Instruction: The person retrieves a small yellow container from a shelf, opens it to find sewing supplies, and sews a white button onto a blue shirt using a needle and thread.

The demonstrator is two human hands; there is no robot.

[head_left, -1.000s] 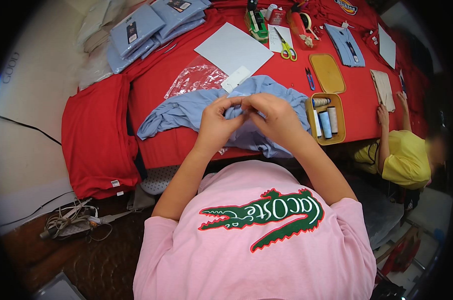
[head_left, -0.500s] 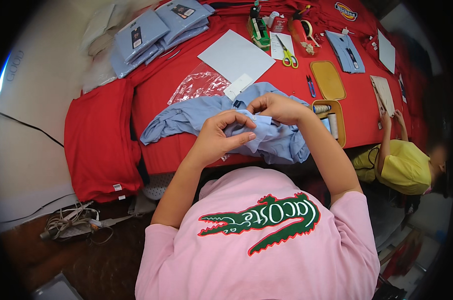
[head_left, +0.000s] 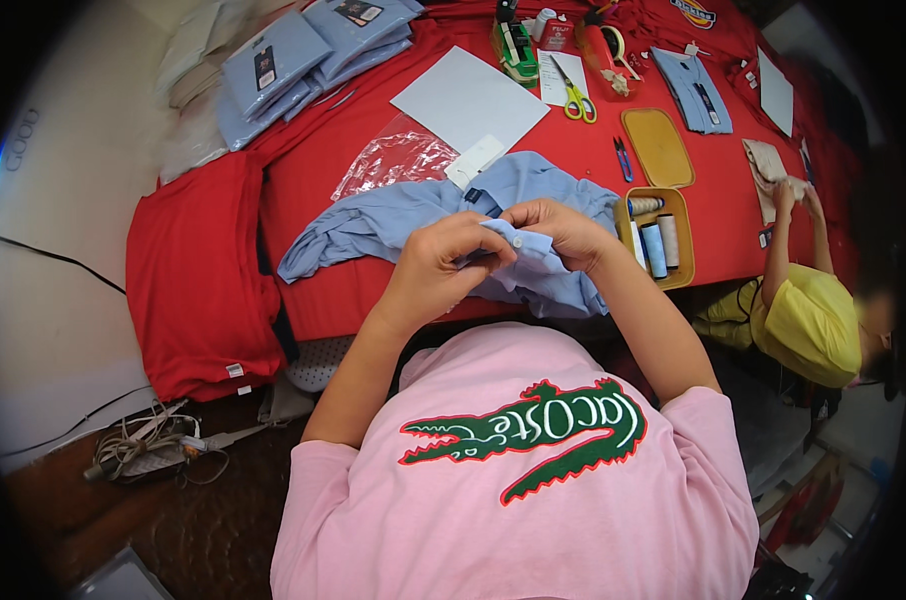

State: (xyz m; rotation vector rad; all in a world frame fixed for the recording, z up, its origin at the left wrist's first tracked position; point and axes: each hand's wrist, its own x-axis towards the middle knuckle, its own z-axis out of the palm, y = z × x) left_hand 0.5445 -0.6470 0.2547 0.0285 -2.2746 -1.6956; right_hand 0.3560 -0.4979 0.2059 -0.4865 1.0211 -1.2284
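A light blue shirt [head_left: 393, 222] lies crumpled on the red table cover [head_left: 593, 150] in front of me. My left hand [head_left: 441, 262] pinches a fold of its placket with a small white button. My right hand [head_left: 565, 232] grips the same strip of cloth just to the right, fingertips meeting those of the left hand. Both forearms come up from my pink T-shirt at the bottom of the picture.
A yellow open box [head_left: 658, 240] with thread spools sits right of my hands, its lid [head_left: 657, 148] beyond. Scissors [head_left: 575, 97], white paper [head_left: 470, 97], a clear plastic bag [head_left: 393, 162] and folded blue shirts [head_left: 273, 65] lie farther back. A person in yellow [head_left: 808, 320] works at right.
My hands have stayed together on the shirt, working along the buttoned strip; the cloth between them has bunched and shifted a little toward me.
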